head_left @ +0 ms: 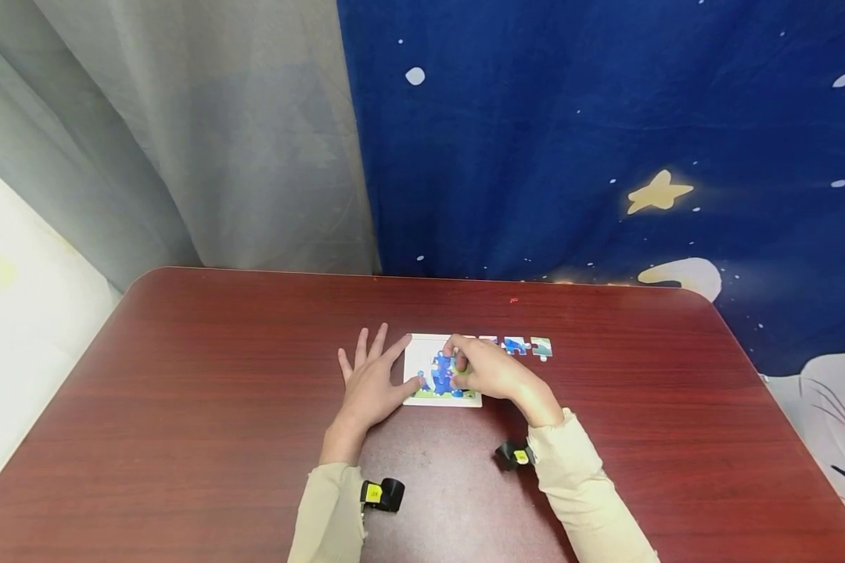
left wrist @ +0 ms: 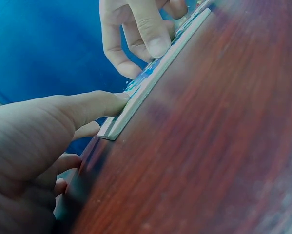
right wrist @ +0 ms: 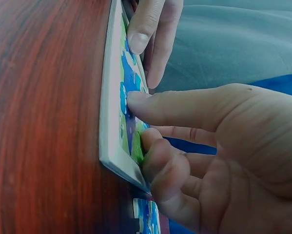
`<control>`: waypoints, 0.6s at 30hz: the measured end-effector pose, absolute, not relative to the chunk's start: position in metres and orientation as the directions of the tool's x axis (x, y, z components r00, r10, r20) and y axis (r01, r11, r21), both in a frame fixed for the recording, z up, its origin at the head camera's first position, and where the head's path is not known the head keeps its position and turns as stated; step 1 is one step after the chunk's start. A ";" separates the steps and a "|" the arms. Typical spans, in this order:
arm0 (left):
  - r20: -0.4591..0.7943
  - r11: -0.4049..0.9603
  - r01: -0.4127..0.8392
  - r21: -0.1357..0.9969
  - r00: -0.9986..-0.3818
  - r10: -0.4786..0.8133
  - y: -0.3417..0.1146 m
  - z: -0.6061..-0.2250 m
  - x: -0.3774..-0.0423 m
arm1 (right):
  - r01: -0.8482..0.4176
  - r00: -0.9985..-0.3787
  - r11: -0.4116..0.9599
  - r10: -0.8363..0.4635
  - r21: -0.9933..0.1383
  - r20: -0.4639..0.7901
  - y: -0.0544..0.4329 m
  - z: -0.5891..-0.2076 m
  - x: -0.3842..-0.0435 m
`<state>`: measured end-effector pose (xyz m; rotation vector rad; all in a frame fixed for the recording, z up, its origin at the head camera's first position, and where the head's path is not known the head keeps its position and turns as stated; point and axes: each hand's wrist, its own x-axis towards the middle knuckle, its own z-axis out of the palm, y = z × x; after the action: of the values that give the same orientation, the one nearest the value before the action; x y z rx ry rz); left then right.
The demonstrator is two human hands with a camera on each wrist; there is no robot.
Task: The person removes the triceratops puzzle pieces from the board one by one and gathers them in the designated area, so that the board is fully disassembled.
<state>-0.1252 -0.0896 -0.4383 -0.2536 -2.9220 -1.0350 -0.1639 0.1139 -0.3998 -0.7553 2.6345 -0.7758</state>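
A jigsaw puzzle board (head_left: 442, 403) with a white frame lies on the table, its blue and green picture (head_left: 442, 375) partly filled in. My left hand (head_left: 372, 389) rests at its left side, fingers spread and the thumb on the picture's left part. From the right, my right hand (head_left: 496, 369) reaches over the board with bent fingers. Its thumb (right wrist: 140, 103) is down on the blue part, and the other fingers curl around a green-edged puzzle piece (right wrist: 137, 148) by the frame's right side, partly hiding it.
To the right of the board, a blue puzzle piece (head_left: 515, 346) and a green-and-white one (head_left: 541, 348) lie in a row, with another piece (head_left: 489, 339) partly behind my right hand. A tiny red bit (head_left: 513, 300) lies near the table's back edge. Curtains (head_left: 535, 141) hang behind.
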 end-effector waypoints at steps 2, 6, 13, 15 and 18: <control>0.085 0.764 0.165 0.623 -0.986 0.143 -0.090 -0.438 -0.125 | -0.408 -0.820 0.724 -0.558 -0.557 -0.125 0.113 -0.399 -0.164; 0.086 0.766 0.166 0.621 -0.986 0.144 -0.090 -0.438 -0.125 | -0.408 -0.826 0.743 -0.548 -0.530 -0.132 0.112 -0.399 -0.163; 0.083 0.768 0.163 0.620 -0.986 0.143 -0.090 -0.439 -0.126 | -0.396 -0.834 0.753 -0.534 -0.525 -0.137 0.111 -0.397 -0.161; 0.084 0.769 0.165 0.618 -0.986 0.144 -0.090 -0.439 -0.126 | -0.397 -0.835 0.753 -0.533 -0.524 -0.133 0.110 -0.396 -0.161; 0.086 0.769 0.167 0.617 -0.986 0.145 -0.090 -0.439 -0.126 | -0.399 -0.838 0.758 -0.530 -0.516 -0.130 0.110 -0.396 -0.161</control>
<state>-0.1260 -0.0901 -0.4392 -0.2580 -2.9229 -1.0249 -0.1609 0.1098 -0.3959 -0.7258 2.6873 -0.7005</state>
